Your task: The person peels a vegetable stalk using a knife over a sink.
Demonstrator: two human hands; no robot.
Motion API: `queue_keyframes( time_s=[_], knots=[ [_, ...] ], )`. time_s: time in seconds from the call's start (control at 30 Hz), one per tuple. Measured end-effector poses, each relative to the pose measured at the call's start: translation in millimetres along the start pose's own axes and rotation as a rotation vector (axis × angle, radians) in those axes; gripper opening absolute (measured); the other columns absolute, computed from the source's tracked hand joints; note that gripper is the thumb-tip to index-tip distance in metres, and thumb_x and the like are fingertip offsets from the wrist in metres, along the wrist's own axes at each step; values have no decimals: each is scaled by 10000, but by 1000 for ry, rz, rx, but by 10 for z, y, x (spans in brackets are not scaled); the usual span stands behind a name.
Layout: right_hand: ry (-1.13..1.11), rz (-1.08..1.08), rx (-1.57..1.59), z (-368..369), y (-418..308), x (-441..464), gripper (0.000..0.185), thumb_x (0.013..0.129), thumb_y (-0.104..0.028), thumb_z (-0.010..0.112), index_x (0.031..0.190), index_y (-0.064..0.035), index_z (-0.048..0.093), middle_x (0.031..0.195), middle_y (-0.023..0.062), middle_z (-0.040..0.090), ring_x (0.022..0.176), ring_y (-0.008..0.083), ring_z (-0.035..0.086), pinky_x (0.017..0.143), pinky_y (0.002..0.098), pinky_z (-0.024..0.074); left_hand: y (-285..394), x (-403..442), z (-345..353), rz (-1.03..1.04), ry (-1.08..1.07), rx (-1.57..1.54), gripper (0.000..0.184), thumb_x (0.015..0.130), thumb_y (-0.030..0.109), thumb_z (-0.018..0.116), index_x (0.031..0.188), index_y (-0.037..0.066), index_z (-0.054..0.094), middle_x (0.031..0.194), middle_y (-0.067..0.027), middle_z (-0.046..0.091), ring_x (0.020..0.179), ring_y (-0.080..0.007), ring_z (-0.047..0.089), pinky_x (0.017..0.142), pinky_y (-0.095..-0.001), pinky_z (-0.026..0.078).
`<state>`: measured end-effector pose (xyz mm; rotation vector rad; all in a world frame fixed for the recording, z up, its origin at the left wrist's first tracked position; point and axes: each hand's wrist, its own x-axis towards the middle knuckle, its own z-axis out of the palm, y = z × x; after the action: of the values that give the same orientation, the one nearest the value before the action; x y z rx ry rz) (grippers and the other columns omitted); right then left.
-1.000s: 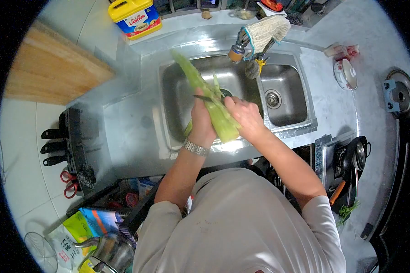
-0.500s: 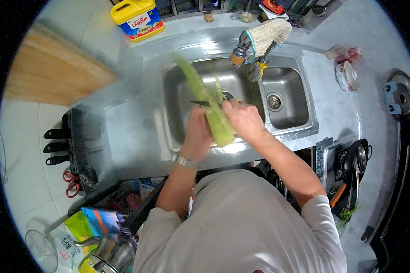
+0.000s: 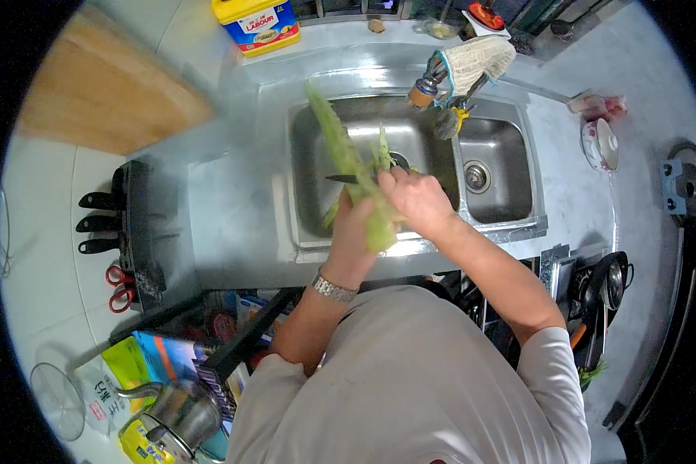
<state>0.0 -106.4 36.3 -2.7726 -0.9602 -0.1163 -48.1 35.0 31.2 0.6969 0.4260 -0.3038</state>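
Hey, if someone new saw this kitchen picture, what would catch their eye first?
Probably the long pale-green stalk in the left hand, slanting over the larger sink basin. Next, the bright yellow-and-blue jug toward the top left, and the red-handled scissors far left.

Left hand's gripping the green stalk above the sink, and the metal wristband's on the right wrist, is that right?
No, the head view shows the metal wristband on the left wrist; the left hand does grip the green stalk.
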Motion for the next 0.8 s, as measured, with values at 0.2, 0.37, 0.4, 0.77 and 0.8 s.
queue_keyframes(
  time_s=[0.2,0.37,0.4,0.77,0.8],
  knots=[
    [14,22,-49,25,12,69,196,796,-173,617,885,-58,486,767,107,607,714,266,676,578,371,554,17,8,26,64,-39,27,289,933,121,515,1219,115,472,1017,-70,615,810,-205,637,613,-355,555],
    [46,23,-24,87,68,86,196,797,-172,615,888,-58,484,779,116,608,726,282,678,582,386,557,-24,68,32,70,-51,8,295,927,118,530,1218,119,480,1033,-58,617,806,-199,644,597,-358,560],
    [43,20,-21,91,73,95,195,799,-169,614,891,-56,484,789,121,611,731,289,679,586,393,558,-16,62,47,74,-50,5,295,927,118,530,1218,119,480,1033,-58,617,806,-199,644,597,-358,560],
    [58,63,31,120,93,220,154,824,-152,588,901,-52,500,809,141,632,727,322,682,611,418,560,14,20,111,106,-37,75,321,927,116,497,1248,116,468,1057,-51,609,859,-192,643,626,-350,577],
    [72,57,53,131,90,231,156,824,-151,590,902,-50,501,807,140,632,728,328,683,612,422,559,21,27,101,107,-36,75,321,927,116,497,1248,116,468,1057,-51,609,859,-192,643,626,-350,577]
  ],
)
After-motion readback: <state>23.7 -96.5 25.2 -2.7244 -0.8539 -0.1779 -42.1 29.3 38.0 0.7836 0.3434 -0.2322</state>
